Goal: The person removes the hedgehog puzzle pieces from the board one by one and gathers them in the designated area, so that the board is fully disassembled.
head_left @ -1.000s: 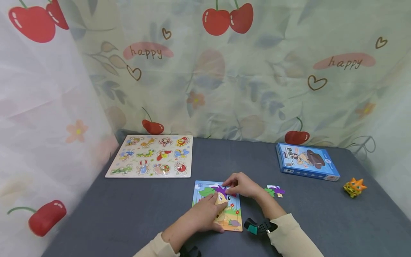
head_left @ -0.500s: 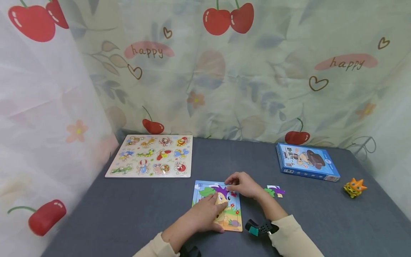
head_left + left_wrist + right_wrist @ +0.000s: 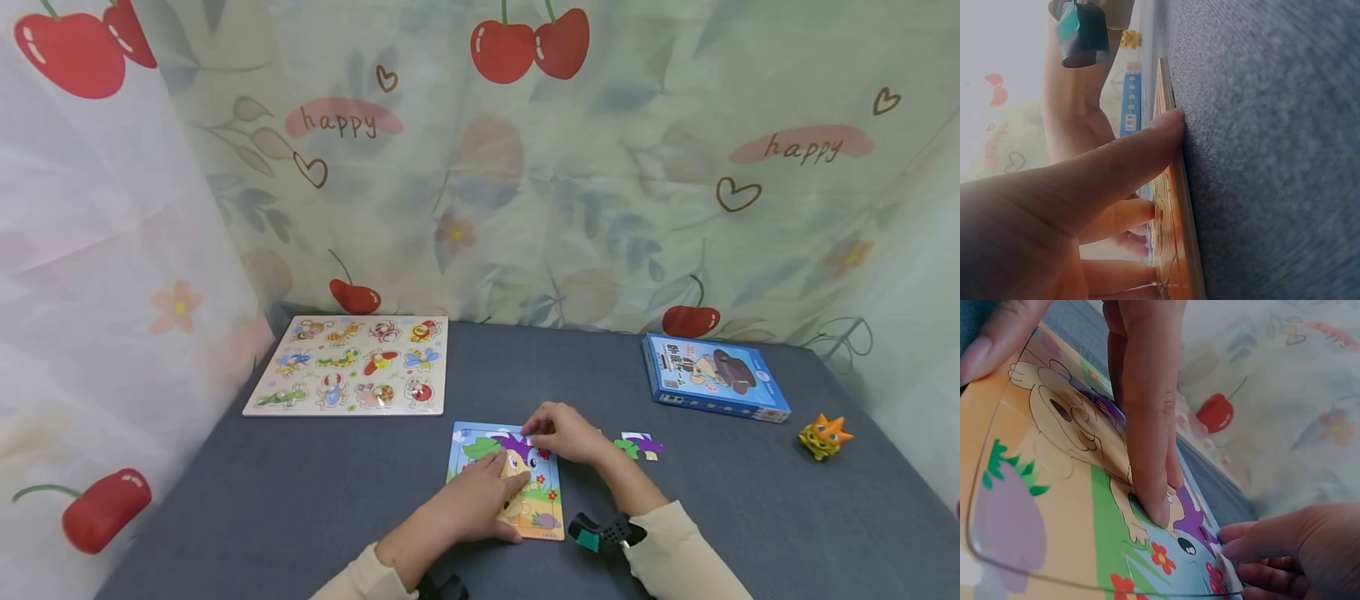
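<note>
A jigsaw puzzle board (image 3: 547, 492) with a cartoon purple-haired animal lies on the dark table. Across its left and middle part rests my left hand (image 3: 476, 498), fingers pressing on the picture. In the left wrist view its thumb (image 3: 1129, 153) lies against the board's near edge. At the far right corner my right hand (image 3: 564, 433) pinches a puzzle piece (image 3: 1230, 573), seen tilted and edge-on in the right wrist view; most of it is hidden by the fingers. Loose puzzle pieces (image 3: 639, 447), green, purple and white, lie just right of the right wrist.
A white peg board (image 3: 405, 335) with printed insects lies at the back left. A blue game box (image 3: 716, 379) stands flat at the back right. Beside it sits a spiky orange toy figure (image 3: 825, 437). A patterned curtain (image 3: 540, 208) hangs behind the table (image 3: 330, 483).
My right fingertips have shifted slightly at the board's far right corner, first a little rightward and then back left. The left hand stays on the board.
</note>
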Available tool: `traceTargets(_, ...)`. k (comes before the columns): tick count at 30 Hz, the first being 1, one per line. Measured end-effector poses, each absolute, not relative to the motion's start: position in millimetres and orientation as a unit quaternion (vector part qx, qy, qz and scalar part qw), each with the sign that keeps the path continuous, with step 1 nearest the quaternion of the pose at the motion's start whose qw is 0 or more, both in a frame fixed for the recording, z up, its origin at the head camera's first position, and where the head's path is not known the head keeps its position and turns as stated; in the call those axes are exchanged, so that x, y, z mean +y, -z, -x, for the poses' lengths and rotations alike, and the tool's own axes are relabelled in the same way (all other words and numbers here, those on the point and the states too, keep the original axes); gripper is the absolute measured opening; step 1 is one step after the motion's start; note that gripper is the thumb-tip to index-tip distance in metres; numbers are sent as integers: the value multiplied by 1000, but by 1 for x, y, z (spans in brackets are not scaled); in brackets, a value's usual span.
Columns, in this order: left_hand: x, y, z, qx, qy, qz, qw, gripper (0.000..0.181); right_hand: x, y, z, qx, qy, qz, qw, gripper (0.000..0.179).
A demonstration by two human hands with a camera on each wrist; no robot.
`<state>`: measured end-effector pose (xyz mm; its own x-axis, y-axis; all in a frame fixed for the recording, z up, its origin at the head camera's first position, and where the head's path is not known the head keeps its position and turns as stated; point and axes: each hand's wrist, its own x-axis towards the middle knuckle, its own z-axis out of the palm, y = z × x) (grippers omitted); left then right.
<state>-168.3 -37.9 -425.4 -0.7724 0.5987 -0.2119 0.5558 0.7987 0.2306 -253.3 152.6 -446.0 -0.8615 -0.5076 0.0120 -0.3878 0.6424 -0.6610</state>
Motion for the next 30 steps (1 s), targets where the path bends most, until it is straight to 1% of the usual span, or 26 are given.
traceTargets(7, -37, 428, 168, 935, -85, -312, 143, 72, 150, 446, 254, 901, 359, 225, 95, 9)
traceTargets(11, -37, 428, 169, 937, -84, -310, 138, 72, 154, 443, 254, 895, 381, 208, 105, 11)
traceTargets(16, -37, 426, 168, 939, -83, -305, 137, 72, 160, 443, 252, 890, 410, 173, 102, 15)
traceTargets(21, -38, 426, 167, 940, -82, -300, 142, 71, 167, 445, 249, 879, 423, 192, 106, 18)
traceTargets(25, -38, 426, 167, 939, -83, -302, 143, 71, 170, 445, 245, 868, 437, 199, 128, 23)
traceTargets(30, -38, 426, 168, 938, -83, -305, 142, 71, 172, 446, 242, 856, 464, 181, 136, 25)
